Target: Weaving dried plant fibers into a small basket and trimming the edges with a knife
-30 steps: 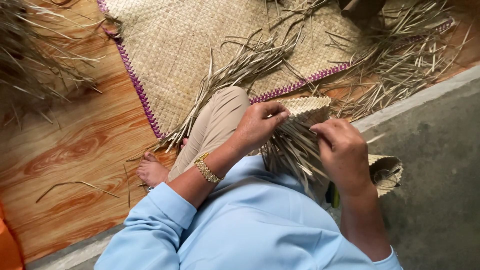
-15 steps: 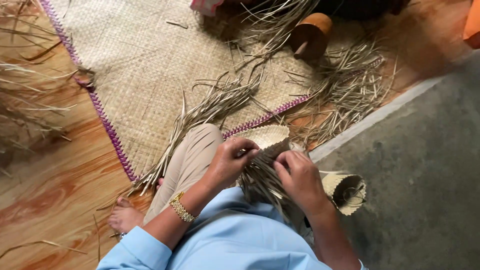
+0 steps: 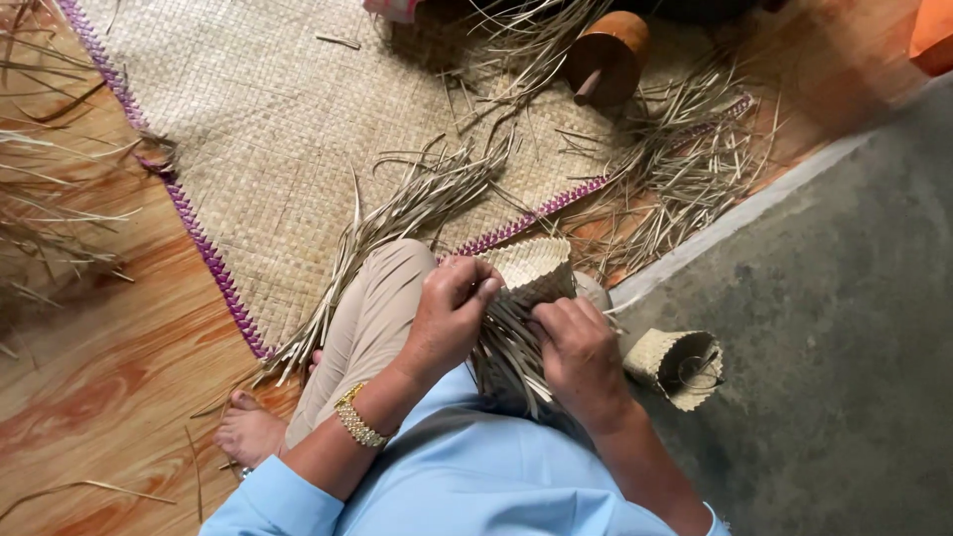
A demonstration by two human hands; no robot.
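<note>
A half-woven straw basket (image 3: 536,266) rests on my lap, its loose strips (image 3: 511,347) fanning toward my body. My left hand (image 3: 447,318), with a gold bracelet on the wrist, pinches strips at the basket's near edge. Just right of it, my right hand (image 3: 581,352) grips other strips of the same basket. A bundle of long dry strips (image 3: 397,223) lies beside my bent knee on the woven mat (image 3: 268,129).
A small finished woven basket (image 3: 675,365) lies on its side on the grey concrete floor at right. A round wooden object (image 3: 608,55) stands on the mat among scattered straw (image 3: 685,159). Wooden floor (image 3: 109,367) and my bare foot (image 3: 248,432) are at left.
The view has shifted, so the mat and straw sit lower and more to the right in the picture. Both hands stay on the basket, fingers working the strips.
</note>
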